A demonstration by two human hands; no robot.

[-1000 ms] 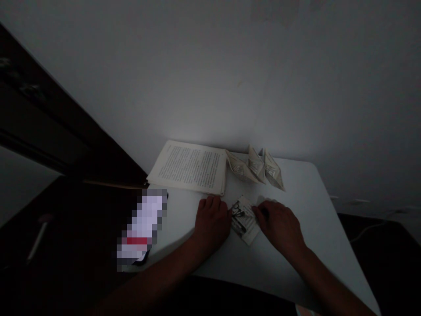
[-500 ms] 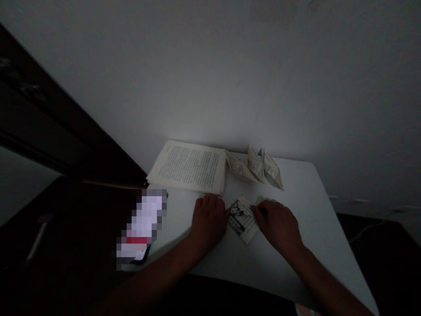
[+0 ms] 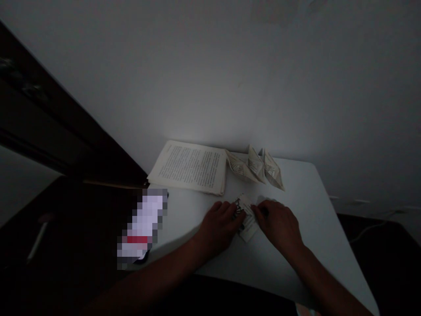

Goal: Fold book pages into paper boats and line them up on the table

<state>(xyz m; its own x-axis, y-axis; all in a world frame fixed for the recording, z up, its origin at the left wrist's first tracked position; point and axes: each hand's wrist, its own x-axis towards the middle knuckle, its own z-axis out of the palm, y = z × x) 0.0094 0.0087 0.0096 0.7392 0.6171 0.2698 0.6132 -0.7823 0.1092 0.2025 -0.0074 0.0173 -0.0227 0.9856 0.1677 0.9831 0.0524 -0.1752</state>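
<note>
A small square of folded printed paper (image 3: 250,224) lies corner-on near the middle of the table, with dark artwork on its left half. My left hand (image 3: 219,224) reaches over that left half, its fingers and thumb closed on the paper and covering much of the picture. At the opposite corner, the thumb and forefinger of my right hand (image 3: 279,221) pinch the paper's edge, the other fingers curled. Beyond my hands stand three folded paper boats, the left boat (image 3: 242,168), the middle boat (image 3: 256,164) and the right boat (image 3: 272,169).
A stack of printed pages (image 3: 190,169) lies at the back left of the white table (image 3: 296,184), against the wall (image 3: 210,79). A phone (image 3: 144,228) with a blurred screen rests at the left edge. A dark wooden frame (image 3: 72,114) stands farther left.
My left hand has slid right, from beside the paper's left corner onto its left half. My right hand, the boats and the pages have stayed put.
</note>
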